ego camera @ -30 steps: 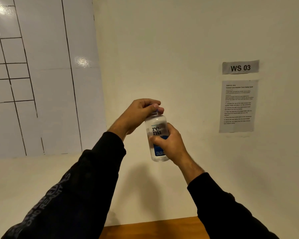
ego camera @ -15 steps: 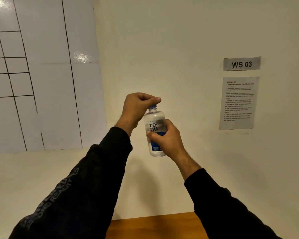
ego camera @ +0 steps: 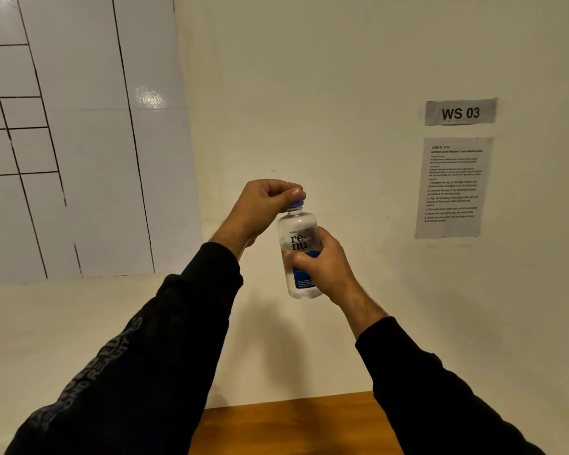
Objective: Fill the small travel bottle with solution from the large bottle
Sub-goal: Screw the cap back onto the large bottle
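Solution bottle [ego camera: 299,254], clear plastic with "re-nu" printed on it and a blue band lower down, sits upright in the air between my two hands, held out in front of me against the cream wall [ego camera: 309,93]. Whether it is the large bottle or the small travel one I cannot tell, since only this one is in view. My right hand [ego camera: 326,267] is wrapped around its lower half from the right side, thumb across the front over the blue part of the label, the other fingers hidden behind it. My left hand [ego camera: 263,208] comes in from the left and above, curled closed over the top, with thumb and fingertips pinching the blue cap [ego camera: 297,203]; only the lower edge of the cap shows under my fingers. The cap is on the neck. My left wrist is bent so the knuckles point upward, and the forearm rises from the lower left in a black sleeve [ego camera: 145,356] with grey lettering. The right forearm comes up from the lower right, sleeve pushed back from the wrist. Below the bottle, well apart from it, is the edge of a wooden countertop [ego camera: 293,421]. On the wall to the right hang a "WS 03" sign [ego camera: 461,111] and a printed instruction sheet [ego camera: 452,188].
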